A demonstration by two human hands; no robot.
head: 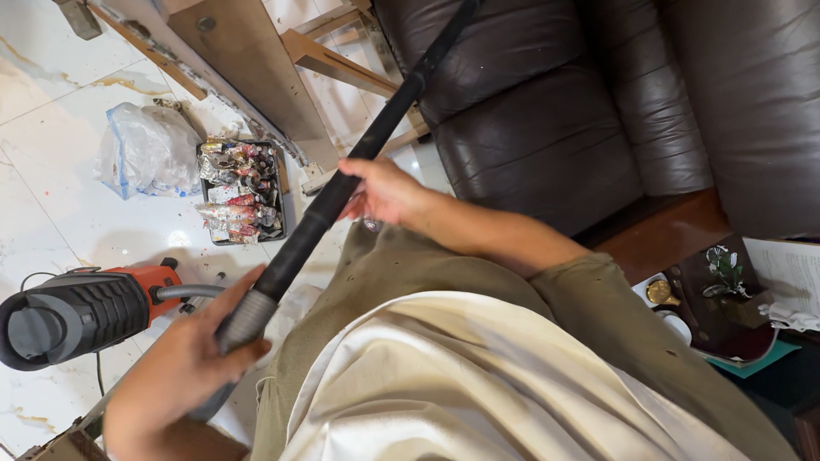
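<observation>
— Left hand [192, 358] clenched round the grey ribbed cuff [246, 320] at the near end of the long black plastic vacuum wand [342, 183]. Right hand [380, 192] wrapped round the same wand further up, fingers curled over the tube, thumb side toward the camera.

— So both closed on the one tube?

— Yes, spaced apart along it — probably for leverage, near hand steering at the cuff, far hand guiding the shaft. Wand running diagonally from lower left to the top edge, far end out of frame, crossing over the dark brown leather sofa [547, 111].

— And at the cuff?

— Grey flexible hose [184, 293] leading left from there into the orange and black vacuum body [77, 312], lying on its side on the white marble-look floor [43, 111], black cable looping beside it.

— Further out?

— Left and far: flat dark tray of crumpled paint tubes [239, 192], then a crumpled clear plastic bag [145, 149] just beside it. Paint-spattered wooden easel legs [248, 60] beyond, slanting toward the sofa. Near centre, olive trousers and a cream cloth [478, 376] over the lap. Far right, a dark wooden side table [675, 230] with a small potted plant [726, 269] and white papers [794, 273].

— Nozzle end touching anything?

— Cannot tell, out of view.
</observation>
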